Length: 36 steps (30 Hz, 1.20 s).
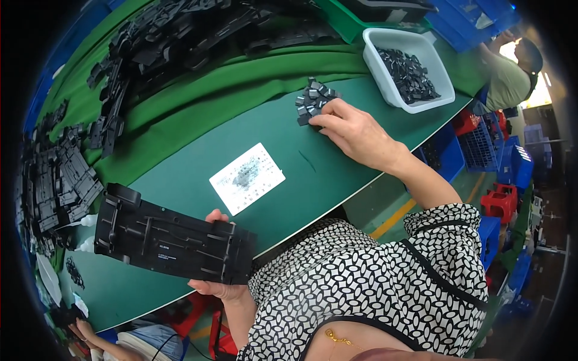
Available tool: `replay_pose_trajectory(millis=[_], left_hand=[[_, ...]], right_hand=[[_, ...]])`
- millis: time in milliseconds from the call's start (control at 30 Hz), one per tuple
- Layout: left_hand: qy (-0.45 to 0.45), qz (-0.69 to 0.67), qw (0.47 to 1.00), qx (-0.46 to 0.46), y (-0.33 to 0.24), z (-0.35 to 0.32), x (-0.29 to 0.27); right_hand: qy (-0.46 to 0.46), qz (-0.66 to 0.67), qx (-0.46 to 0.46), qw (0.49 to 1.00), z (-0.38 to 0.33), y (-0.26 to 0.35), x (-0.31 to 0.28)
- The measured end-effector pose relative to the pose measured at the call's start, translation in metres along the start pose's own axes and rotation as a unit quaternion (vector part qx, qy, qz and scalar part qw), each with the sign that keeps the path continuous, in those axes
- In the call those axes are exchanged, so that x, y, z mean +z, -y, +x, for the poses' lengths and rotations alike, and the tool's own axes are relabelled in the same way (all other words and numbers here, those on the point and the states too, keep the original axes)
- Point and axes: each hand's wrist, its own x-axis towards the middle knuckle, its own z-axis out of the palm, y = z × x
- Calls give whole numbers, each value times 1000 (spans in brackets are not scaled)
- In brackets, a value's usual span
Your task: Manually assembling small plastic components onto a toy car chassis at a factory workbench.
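Note:
My left hand (221,290) is wrapped round the near end of a long black plastic chassis (174,240), with the thumb and fingers showing on opposite edges. The chassis is tilted above the table, and its ribbed face with posts and a small white print is in sight. At the edge of a small pile of black plastic pieces (313,96), my right hand (361,135) pinches one small flat black piece (303,120) between thumb and fingertips. Some pieces in the pile catch the light along their edges.
A white card (247,178) with a dark smudge lies mid-table. The white tub (442,72) at the back right holds many small black parts. Black mouldings (54,174) are heaped on the green cloth (198,90). Other people sit at the far right and lower left.

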Motion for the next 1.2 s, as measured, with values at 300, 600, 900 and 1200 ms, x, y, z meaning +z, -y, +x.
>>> replay_pose_trajectory(millis=[300, 600, 900, 1200], left_hand=[[-24, 13, 1000, -6, -5, -3, -2], [-7, -3, 1000, -7, 2, 3, 5], [-22, 37, 999, 2, -3, 2, 4], [-22, 48, 998, -14, -6, 3, 5]], right_hand=[[-75, 1, -33, 997, -2, -2, 8], [60, 294, 123, 946, 30, 51, 4], [188, 187, 2, 964, 70, 72, 22], [265, 125, 15, 956, 87, 83, 20]])
